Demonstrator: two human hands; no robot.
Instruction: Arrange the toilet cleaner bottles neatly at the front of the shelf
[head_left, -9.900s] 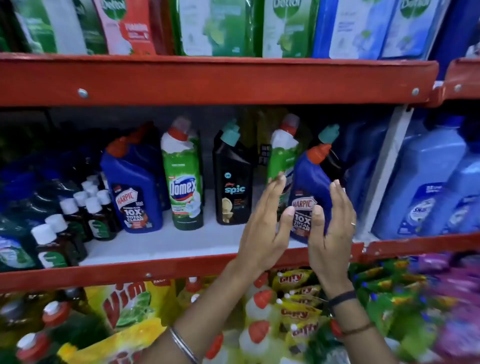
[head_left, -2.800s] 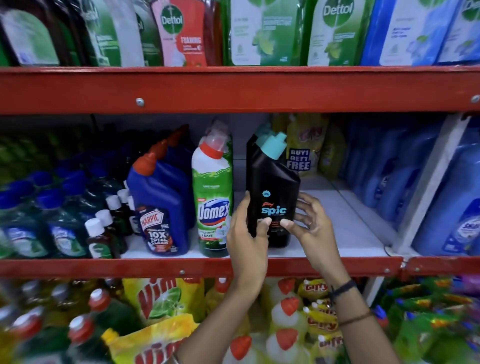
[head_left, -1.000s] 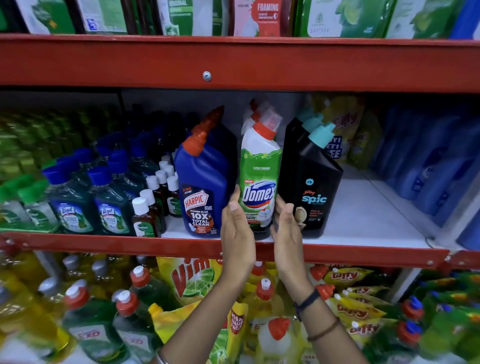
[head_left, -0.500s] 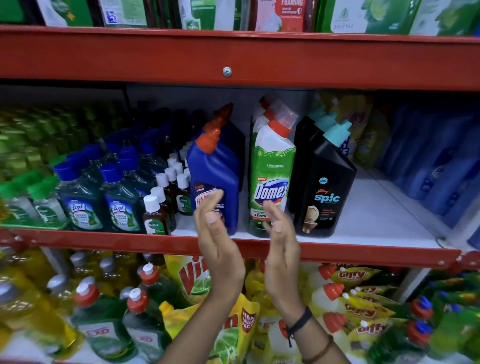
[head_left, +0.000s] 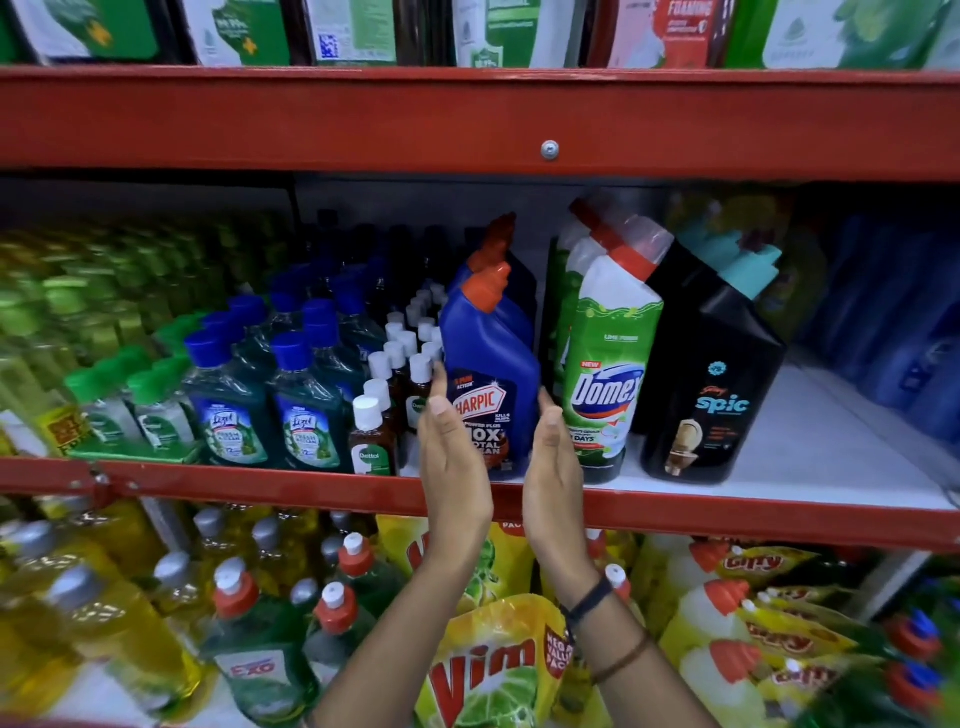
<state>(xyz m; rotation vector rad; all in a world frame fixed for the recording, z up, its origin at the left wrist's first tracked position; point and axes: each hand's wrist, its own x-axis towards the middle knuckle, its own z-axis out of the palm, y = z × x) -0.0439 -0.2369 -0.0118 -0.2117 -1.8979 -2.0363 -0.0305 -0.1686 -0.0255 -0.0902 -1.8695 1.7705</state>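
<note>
"What sits on the red metal shelf (head_left: 322, 486)?"

"Three rows. A blue plastic Harpic bottle (head_left: 491, 374) with an orange cap, a green and white Domex bottle (head_left: 605, 374), a black Spic bottle (head_left: 711, 384). All stand at the front edge."

"And the hands?"

"The left hand (head_left: 452, 462) and right hand (head_left: 553, 467) are flat, fingers straight, one on each side of the blue bottle. I cannot tell if they touch it."

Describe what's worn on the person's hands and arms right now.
Both forearms are bare, with no sleeves and no gloves. The right wrist carries a black band and, further down the forearm, a thin brown thread bracelet. No ring shows on the left hand or right hand.
</note>
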